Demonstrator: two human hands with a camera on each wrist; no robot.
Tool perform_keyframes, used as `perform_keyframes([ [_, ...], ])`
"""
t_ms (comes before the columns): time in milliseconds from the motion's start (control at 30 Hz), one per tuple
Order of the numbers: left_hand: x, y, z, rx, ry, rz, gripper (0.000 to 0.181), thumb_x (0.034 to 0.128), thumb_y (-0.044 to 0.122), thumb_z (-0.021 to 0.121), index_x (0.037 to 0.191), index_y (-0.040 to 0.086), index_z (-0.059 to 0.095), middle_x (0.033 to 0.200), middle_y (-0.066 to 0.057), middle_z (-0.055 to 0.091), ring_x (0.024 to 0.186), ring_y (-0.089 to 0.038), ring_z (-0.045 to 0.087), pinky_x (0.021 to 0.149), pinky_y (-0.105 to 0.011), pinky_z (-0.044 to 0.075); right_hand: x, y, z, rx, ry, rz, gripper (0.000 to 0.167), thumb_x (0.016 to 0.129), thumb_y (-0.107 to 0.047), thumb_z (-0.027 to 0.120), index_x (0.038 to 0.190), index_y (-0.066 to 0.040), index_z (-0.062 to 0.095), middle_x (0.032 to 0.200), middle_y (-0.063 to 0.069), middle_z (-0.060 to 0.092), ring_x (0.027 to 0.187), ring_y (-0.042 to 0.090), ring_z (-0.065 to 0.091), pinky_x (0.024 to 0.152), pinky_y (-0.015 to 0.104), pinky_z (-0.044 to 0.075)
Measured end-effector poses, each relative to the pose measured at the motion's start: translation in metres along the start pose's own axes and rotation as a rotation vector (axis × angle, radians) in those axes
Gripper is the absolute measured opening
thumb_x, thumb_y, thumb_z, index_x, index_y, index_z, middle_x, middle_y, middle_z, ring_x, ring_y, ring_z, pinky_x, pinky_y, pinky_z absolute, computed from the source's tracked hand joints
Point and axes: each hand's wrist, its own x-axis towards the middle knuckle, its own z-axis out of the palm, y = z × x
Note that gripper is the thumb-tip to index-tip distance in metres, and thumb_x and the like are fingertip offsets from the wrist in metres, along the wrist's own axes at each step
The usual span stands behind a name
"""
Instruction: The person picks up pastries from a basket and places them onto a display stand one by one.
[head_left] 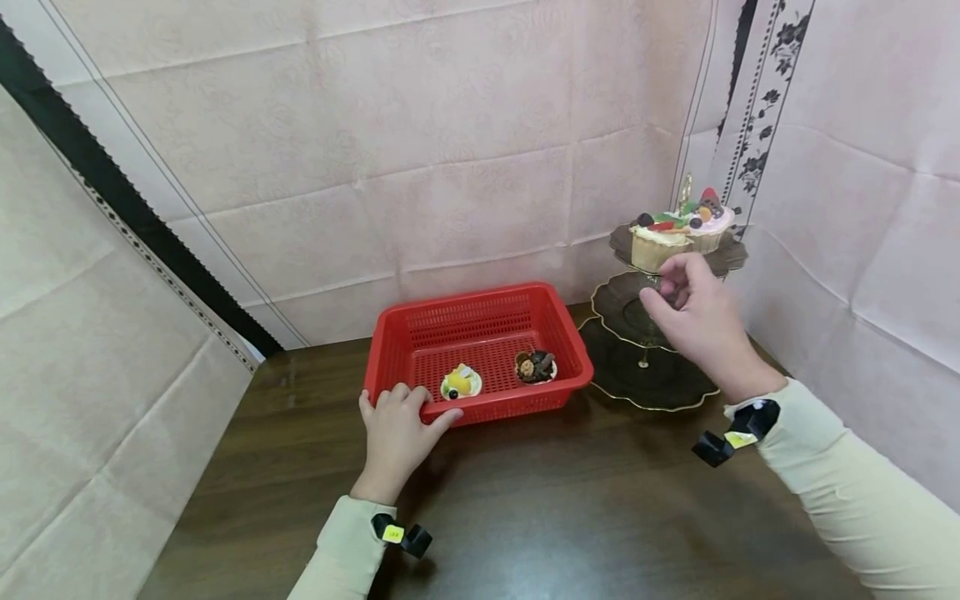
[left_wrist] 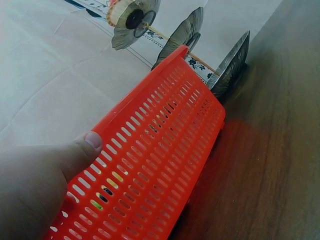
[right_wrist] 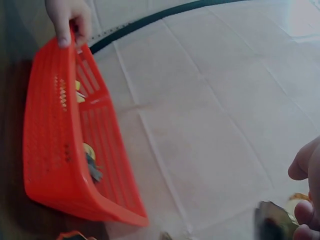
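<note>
My left hand (head_left: 401, 433) grips the near-left rim of a red basket (head_left: 480, 408), with the thumb on the outer wall (left_wrist: 145, 160). Inside the basket lie a yellow-topped cupcake (head_left: 461, 382) and a dark-topped one (head_left: 536, 367). My right hand (head_left: 701, 321), thumb apart from loosely bent fingers, is in front of a dark three-tier stand (head_left: 652, 387), just below the top tier, with nothing visible in its grasp. Two cupcakes sit close together on that tier: a cream one with fruit (head_left: 656, 250) and a pink one (head_left: 711, 225). Whether the fingertips touch the cream cupcake cannot be told.
The brown wooden table (head_left: 525, 508) holds the basket, with the stand close to its right. Pale creased cloth (head_left: 450, 167) covers the walls behind and at both sides. A dark strip (head_left: 135, 200) runs down the left corner.
</note>
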Motion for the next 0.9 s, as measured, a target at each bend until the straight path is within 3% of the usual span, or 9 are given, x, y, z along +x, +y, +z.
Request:
perform_keyframes([
  [300, 0.000, 0.001, -0.001, 0.007, -0.010, -0.003, 0.050, 0.0827, 0.064, 0.072, 0.090, 0.014, 0.070, 0.091, -0.007, 0.061, 0.090, -0.030, 0.057, 0.108, -0.076, 0.017, -0.007, -0.001, 0.041, 0.083, -0.063, -0.056, 0.030, 0.096, -0.020, 0.066, 0.117, -0.004, 0.052, 0.096, 0.010, 0.057, 0.083, 0.022, 0.053, 0.073, 0.028, 0.043],
  [433, 0.000, 0.000, -0.001, 0.007, -0.013, -0.004, 0.050, 0.0824, 0.063, 0.073, 0.090, 0.014, 0.070, 0.091, -0.007, 0.062, 0.089, -0.030, 0.057, 0.108, -0.076, 0.017, -0.007, 0.001, 0.061, 0.145, -0.137, -0.020, 0.032, 0.095, -0.017, 0.068, 0.119, -0.004, 0.050, 0.102, 0.012, 0.060, 0.088, 0.024, 0.058, 0.077, 0.031, 0.048],
  [567, 0.001, 0.000, 0.000, 0.006, -0.008, -0.001, 0.050, 0.0823, 0.063, 0.073, 0.090, 0.014, 0.070, 0.091, -0.007, 0.061, 0.089, -0.030, 0.057, 0.108, -0.076, 0.017, -0.003, 0.004, 0.081, 0.213, -0.244, 0.057, 0.036, 0.096, -0.017, 0.067, 0.124, -0.006, 0.047, 0.115, 0.016, 0.061, 0.100, 0.029, 0.062, 0.087, 0.044, 0.052],
  [767, 0.000, 0.000, 0.000, 0.008, -0.015, -0.002, 0.051, 0.0829, 0.064, 0.072, 0.091, 0.014, 0.070, 0.092, -0.007, 0.062, 0.090, -0.030, 0.057, 0.109, -0.076, 0.017, 0.003, 0.008, 0.114, 0.283, -0.366, 0.134, 0.052, 0.095, -0.020, 0.072, 0.138, -0.010, 0.044, 0.135, 0.018, 0.055, 0.122, 0.035, 0.058, 0.099, 0.055, 0.051],
  [900, 0.000, 0.000, 0.000, 0.012, -0.013, -0.001, 0.051, 0.0827, 0.064, 0.072, 0.091, 0.014, 0.070, 0.091, -0.007, 0.062, 0.090, -0.030, 0.057, 0.108, -0.076, 0.017, 0.006, 0.003, 0.135, 0.215, -0.436, 0.134, 0.071, 0.091, -0.029, 0.075, 0.149, -0.010, 0.038, 0.146, 0.020, 0.047, 0.135, 0.039, 0.047, 0.109, 0.057, 0.041],
])
